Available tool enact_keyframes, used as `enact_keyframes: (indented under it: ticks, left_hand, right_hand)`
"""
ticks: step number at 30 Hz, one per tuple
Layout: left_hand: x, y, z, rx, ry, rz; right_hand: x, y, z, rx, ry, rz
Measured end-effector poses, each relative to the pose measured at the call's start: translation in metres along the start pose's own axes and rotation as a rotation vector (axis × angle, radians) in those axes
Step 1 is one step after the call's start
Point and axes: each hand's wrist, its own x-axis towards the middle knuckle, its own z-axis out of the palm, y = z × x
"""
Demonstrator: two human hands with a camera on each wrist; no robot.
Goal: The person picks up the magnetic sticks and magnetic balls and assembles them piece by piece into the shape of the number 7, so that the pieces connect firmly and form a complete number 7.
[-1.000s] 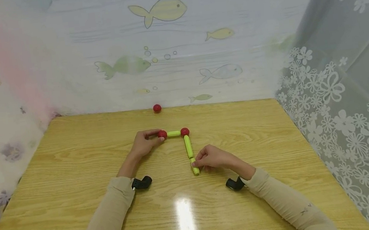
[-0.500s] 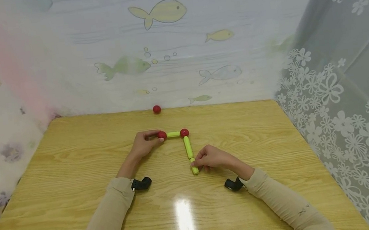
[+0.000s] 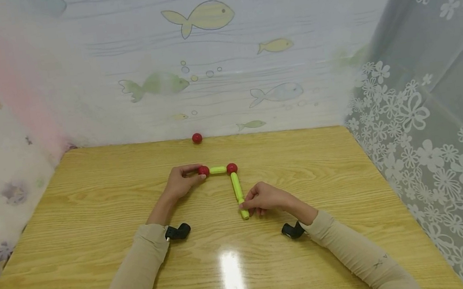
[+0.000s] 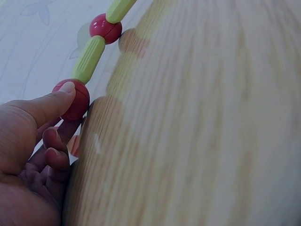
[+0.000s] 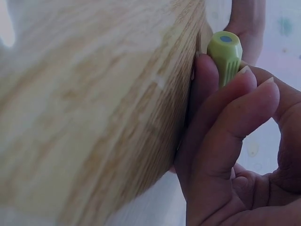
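Note:
My left hand (image 3: 180, 182) pinches a red ball (image 3: 204, 171) between thumb and fingers, which the left wrist view shows closely. A short yellow-green rod (image 3: 218, 170) joins that ball to a second red ball (image 3: 232, 168). From the second ball a longer yellow-green rod (image 3: 237, 185) runs toward me. At its near end my right hand (image 3: 266, 197) pinches another short rod (image 3: 245, 214), lined up end to end with it. In the right wrist view, this rod (image 5: 225, 54) shows a ribbed side and a dark round spot on its end.
A third red ball (image 3: 197, 138) lies at the back edge of the wooden table (image 3: 93, 219), close to the fish-patterned backdrop (image 3: 215, 84). A flowered sheer curtain (image 3: 430, 139) hangs along the right side. Black wrist cameras stick out from both sleeves.
Both hands keep their grips and hardly move. The scene sits slightly lower in the head view. The dark line where the two rods meet looks less distinct now.

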Motion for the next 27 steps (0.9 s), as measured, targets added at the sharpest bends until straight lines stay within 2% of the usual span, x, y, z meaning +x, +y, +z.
enact_keyframes:
  ticks: [27]
  left_hand:
    - [-0.0079,0.0052,0.0022,0.004,0.017,-0.016]
  right_hand:
    - [-0.0054,0.0027,0.0027,0.083,0.012,0.009]
